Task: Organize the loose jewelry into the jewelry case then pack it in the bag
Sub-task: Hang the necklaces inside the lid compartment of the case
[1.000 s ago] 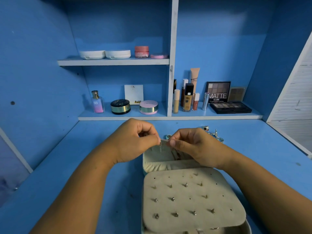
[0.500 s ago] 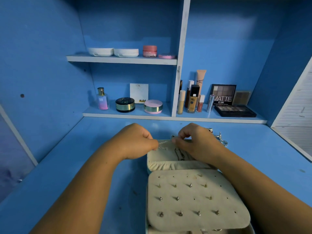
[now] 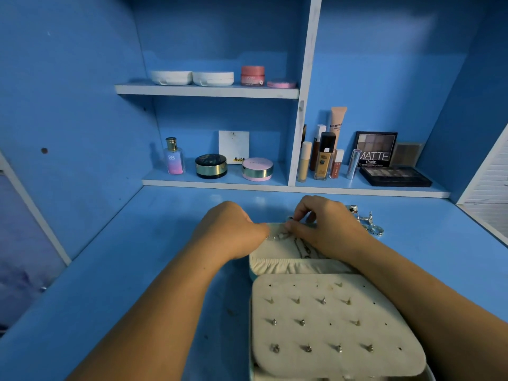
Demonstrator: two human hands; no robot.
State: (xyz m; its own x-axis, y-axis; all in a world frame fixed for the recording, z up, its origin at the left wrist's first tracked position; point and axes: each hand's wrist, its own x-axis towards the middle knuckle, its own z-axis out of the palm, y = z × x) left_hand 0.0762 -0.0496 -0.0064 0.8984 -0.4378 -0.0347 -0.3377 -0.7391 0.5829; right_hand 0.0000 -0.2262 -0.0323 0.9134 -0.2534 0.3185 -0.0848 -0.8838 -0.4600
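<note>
An open cream jewelry case lies on the blue desk. Its padded earring panel carries several stud earrings. A thin silver chain stretches across the case's upper lid. My left hand pinches the chain's left end. My right hand pinches its right end at the lid's top edge. More chains lie on the lid lining. Loose silver rings sit on the desk just right of my right hand. No bag is in view.
Cosmetics fill the shelf behind: a perfume bottle, round compacts, foundation bottles and eyeshadow palettes. White compacts and a pink jar stand on the upper shelf. Blue walls close in left and right.
Both hands have lowered the chain from above the case down onto the lid's top edge. The camera has tilted slightly.
</note>
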